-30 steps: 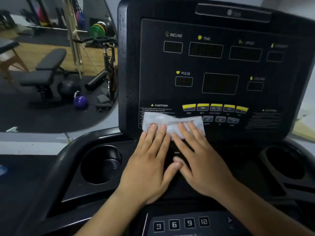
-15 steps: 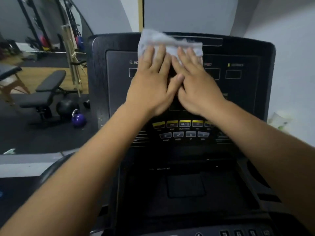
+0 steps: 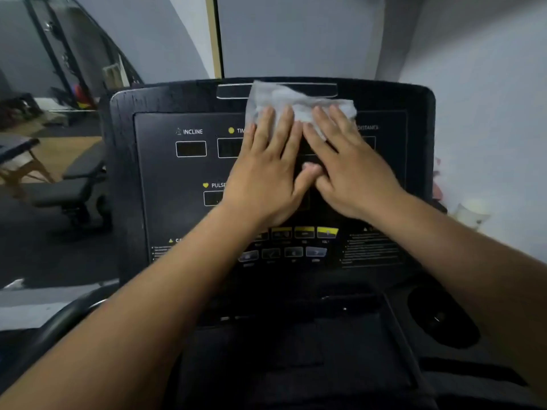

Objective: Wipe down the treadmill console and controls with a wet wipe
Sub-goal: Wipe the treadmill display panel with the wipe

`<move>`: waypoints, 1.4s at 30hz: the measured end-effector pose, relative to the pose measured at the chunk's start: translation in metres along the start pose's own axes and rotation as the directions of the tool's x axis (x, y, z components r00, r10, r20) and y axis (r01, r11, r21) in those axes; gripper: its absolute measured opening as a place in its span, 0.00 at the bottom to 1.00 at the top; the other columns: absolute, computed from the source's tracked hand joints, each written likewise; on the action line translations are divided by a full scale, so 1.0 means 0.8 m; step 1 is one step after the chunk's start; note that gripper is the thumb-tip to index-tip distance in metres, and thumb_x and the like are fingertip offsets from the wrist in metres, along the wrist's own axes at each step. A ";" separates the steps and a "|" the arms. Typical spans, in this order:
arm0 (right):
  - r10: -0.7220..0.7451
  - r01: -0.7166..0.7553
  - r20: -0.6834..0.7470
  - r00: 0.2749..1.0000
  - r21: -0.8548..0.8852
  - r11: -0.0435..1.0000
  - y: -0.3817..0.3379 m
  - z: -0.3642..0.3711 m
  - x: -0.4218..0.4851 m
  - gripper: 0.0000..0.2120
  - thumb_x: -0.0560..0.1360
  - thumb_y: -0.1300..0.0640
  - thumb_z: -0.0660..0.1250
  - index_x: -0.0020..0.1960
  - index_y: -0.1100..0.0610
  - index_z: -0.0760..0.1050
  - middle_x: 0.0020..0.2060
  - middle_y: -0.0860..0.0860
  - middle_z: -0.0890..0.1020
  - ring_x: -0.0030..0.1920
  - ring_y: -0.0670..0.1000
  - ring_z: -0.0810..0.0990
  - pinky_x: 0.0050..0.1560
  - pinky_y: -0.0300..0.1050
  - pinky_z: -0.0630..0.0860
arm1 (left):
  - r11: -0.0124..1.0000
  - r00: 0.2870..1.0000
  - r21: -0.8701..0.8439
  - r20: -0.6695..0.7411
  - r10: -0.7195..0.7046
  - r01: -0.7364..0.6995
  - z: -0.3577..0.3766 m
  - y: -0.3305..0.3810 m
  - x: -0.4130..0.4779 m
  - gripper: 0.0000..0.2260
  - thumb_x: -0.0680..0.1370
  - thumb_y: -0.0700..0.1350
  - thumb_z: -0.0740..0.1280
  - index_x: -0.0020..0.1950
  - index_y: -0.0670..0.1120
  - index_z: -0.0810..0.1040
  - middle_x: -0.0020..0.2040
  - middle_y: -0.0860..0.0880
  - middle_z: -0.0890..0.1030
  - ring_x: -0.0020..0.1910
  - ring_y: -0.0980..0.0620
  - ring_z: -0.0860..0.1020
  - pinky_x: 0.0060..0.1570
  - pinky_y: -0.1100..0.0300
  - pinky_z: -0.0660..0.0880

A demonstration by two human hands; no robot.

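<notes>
At the far left we see a mirror [image 3: 59, 143] that reflects a gym floor and a dark padded bench [image 3: 80, 179]. Next comes the black console [image 3: 142, 179] of the treadmill, upright and facing us, with white labels INCLINE and PULSE beside small dark display windows [image 3: 191, 148] outlined in white. Our left hand [image 3: 266, 179] lies flat on the panel near its middle, fingers [image 3: 266, 125] stretched out, close together and pointing up, pressing on the lower edge of the wipe rather than gripping it. The wipe [image 3: 296, 102] is pale grey-white, crumpled and creased, spread wide across the top of the console; its upper edge overlaps the long narrow slot [image 3: 233, 91] in the top frame, and its lower part is hidden under both sets of fingers. Our right hand [image 3: 352, 176] lies just beside the left, thumbs touching, its fingers likewise flat and extended on the right part of the wipe, with nothing clasped. Below the hands sits a row of yellow buttons [image 3: 327, 232] and, under it, a row of grey buttons [image 3: 316, 251], both a little blurred. Further right the panel carries small warning text that we cannot read. Low at the right a round cup holder [image 3: 441, 318] is sunk into the dark tray. Beyond the right edge of the console a pale cup [image 3: 470, 214] stands against the grey wall [image 3: 488, 113].
</notes>
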State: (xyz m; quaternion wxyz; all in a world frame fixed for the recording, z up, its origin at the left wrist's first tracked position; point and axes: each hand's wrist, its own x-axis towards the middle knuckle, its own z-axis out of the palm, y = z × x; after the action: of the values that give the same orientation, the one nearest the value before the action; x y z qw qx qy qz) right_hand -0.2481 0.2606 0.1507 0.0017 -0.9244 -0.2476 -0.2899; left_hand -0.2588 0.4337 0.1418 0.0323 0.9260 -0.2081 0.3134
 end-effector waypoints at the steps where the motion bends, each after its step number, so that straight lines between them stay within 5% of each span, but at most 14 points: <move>1: 0.029 -0.029 -0.015 0.999 0.011 1.000 0.007 -0.008 0.014 0.30 0.80 0.49 0.54 0.79 0.56 0.51 0.79 0.54 0.49 0.78 0.55 0.42 0.76 0.55 0.48 | 1.000 1.000 0.010 0.000 -0.025 0.025 -0.007 0.001 0.021 0.34 0.81 0.62 0.42 0.80 0.41 0.53 0.80 0.40 0.50 0.79 0.38 0.45 0.77 0.45 0.43; 6: 0.066 -0.065 -0.040 0.997 0.046 0.997 -0.009 0.017 -0.036 0.29 0.81 0.48 0.53 0.78 0.58 0.54 0.79 0.57 0.50 0.78 0.57 0.42 0.77 0.57 0.45 | 0.997 1.000 -0.067 0.016 -0.022 0.023 0.011 0.036 -0.022 0.33 0.81 0.61 0.46 0.80 0.41 0.54 0.80 0.41 0.50 0.79 0.39 0.43 0.76 0.42 0.45; 9: -0.001 -0.003 0.063 0.998 0.051 0.999 -0.037 0.055 -0.143 0.30 0.79 0.45 0.55 0.75 0.63 0.62 0.77 0.61 0.56 0.78 0.62 0.48 0.74 0.62 0.55 | 0.993 0.993 -0.097 0.094 0.077 -0.068 0.045 0.071 -0.129 0.34 0.81 0.61 0.54 0.79 0.40 0.56 0.80 0.41 0.52 0.79 0.38 0.45 0.75 0.41 0.51; 12: -0.072 0.059 0.180 0.981 0.073 0.996 -0.040 0.065 -0.215 0.31 0.78 0.43 0.57 0.75 0.60 0.63 0.76 0.59 0.60 0.78 0.60 0.51 0.74 0.58 0.54 | 0.989 0.976 -0.095 0.179 0.127 -0.111 0.059 0.090 -0.188 0.36 0.80 0.66 0.53 0.79 0.41 0.58 0.80 0.42 0.54 0.79 0.41 0.48 0.73 0.44 0.53; 17: -0.027 0.027 0.053 0.998 -0.009 1.000 0.035 0.031 -0.118 0.31 0.79 0.44 0.55 0.76 0.60 0.60 0.77 0.58 0.58 0.78 0.57 0.49 0.77 0.53 0.47 | 0.995 0.993 -0.081 0.094 0.069 -0.062 0.041 0.086 -0.065 0.37 0.79 0.67 0.48 0.80 0.43 0.54 0.80 0.42 0.50 0.79 0.40 0.43 0.76 0.44 0.46; 21: 0.101 -0.101 -0.057 0.993 0.009 0.995 0.092 -0.014 -0.026 0.31 0.82 0.46 0.54 0.79 0.57 0.49 0.79 0.53 0.46 0.77 0.50 0.39 0.69 0.33 0.29 | 0.999 0.997 -0.047 0.074 0.008 -0.004 0.007 0.093 0.066 0.38 0.79 0.67 0.45 0.80 0.43 0.48 0.81 0.42 0.45 0.78 0.40 0.39 0.76 0.44 0.39; 27: 0.100 -0.093 -0.069 0.993 0.090 0.992 0.072 0.013 -0.094 0.31 0.80 0.45 0.52 0.78 0.60 0.55 0.79 0.56 0.52 0.78 0.54 0.43 0.77 0.54 0.47 | 0.993 0.991 -0.111 0.123 0.051 -0.038 0.026 0.126 0.004 0.39 0.78 0.68 0.45 0.80 0.42 0.51 0.81 0.42 0.47 0.79 0.40 0.40 0.77 0.43 0.43; 32: -0.042 0.028 0.126 0.991 0.105 0.994 0.040 0.066 -0.270 0.29 0.79 0.47 0.58 0.76 0.59 0.60 0.78 0.56 0.56 0.78 0.57 0.50 0.73 0.59 0.58 | 0.976 0.938 -0.073 0.269 0.217 -0.204 0.083 0.165 -0.164 0.39 0.79 0.68 0.51 0.78 0.38 0.59 0.80 0.39 0.54 0.79 0.37 0.48 0.71 0.40 0.55; 37: -0.095 0.081 0.093 0.991 0.150 0.985 0.077 0.056 -0.237 0.27 0.80 0.49 0.57 0.75 0.61 0.61 0.77 0.56 0.59 0.78 0.56 0.53 0.75 0.56 0.56 | 0.980 0.950 -0.037 0.243 0.197 -0.194 0.084 0.170 -0.110 0.39 0.80 0.67 0.46 0.77 0.37 0.60 0.78 0.37 0.57 0.77 0.34 0.52 0.72 0.38 0.54; 42: 0.072 -0.066 -0.076 0.995 0.070 0.995 0.134 0.010 -0.103 0.28 0.81 0.53 0.54 0.78 0.60 0.53 0.79 0.55 0.51 0.78 0.53 0.44 0.76 0.45 0.44 | 0.995 0.991 0.034 0.101 0.090 -0.094 0.043 0.155 0.052 0.38 0.79 0.65 0.42 0.79 0.39 0.52 0.80 0.39 0.49 0.78 0.35 0.43 0.76 0.40 0.44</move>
State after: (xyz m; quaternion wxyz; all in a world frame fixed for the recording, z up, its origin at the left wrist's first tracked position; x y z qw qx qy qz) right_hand -0.2536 0.1302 0.1147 0.0524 -0.9198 -0.2248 -0.3173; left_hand -0.2599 0.2994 0.1300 -0.0106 0.9302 -0.2458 0.2722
